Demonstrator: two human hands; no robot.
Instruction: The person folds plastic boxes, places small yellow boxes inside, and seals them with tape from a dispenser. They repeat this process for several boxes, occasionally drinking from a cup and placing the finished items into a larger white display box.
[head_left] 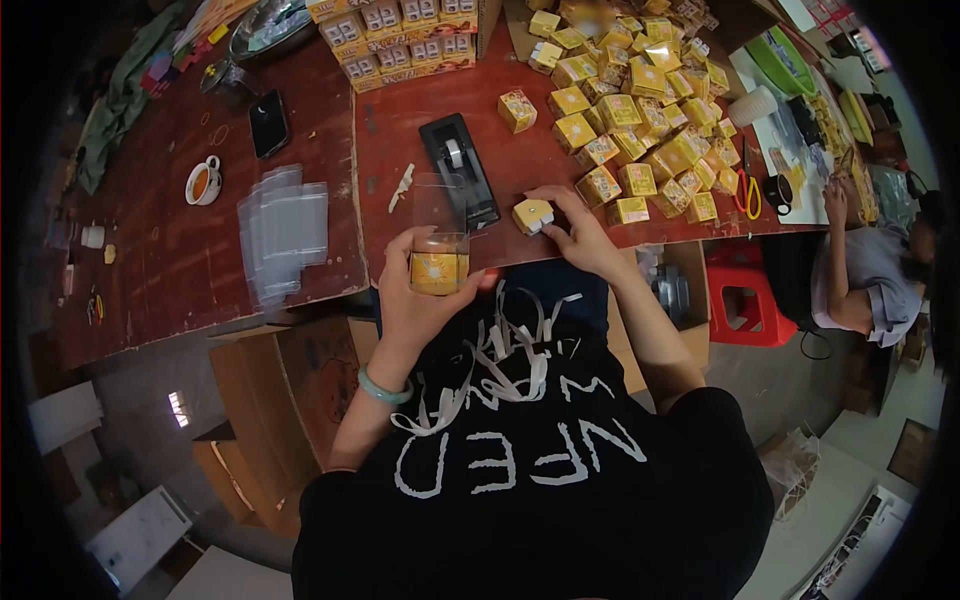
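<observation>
My left hand [425, 290], a jade-coloured bangle on its wrist, grips a clear plastic sleeve [440, 205] near the table's front edge. A small yellow box [440, 272] sits in the lower end of that sleeve. In my right hand [575, 230], thumb and fingers are closed around another small yellow box [533, 216], tilted so a whitish side shows. Between and beyond the hands lies a black tape dispenser [460, 170] with a roll of tape. Flat clear sleeves [290, 230] are stacked to the left.
A heap of small yellow boxes [650, 110] covers the back right. Printed cartons [400, 45] stand at the back. A phone [268, 124] and a cup [203, 181] are on the left. Yellow-handled scissors [748, 190] lie right. Another person [860, 270] sits beyond a red stool [740, 300].
</observation>
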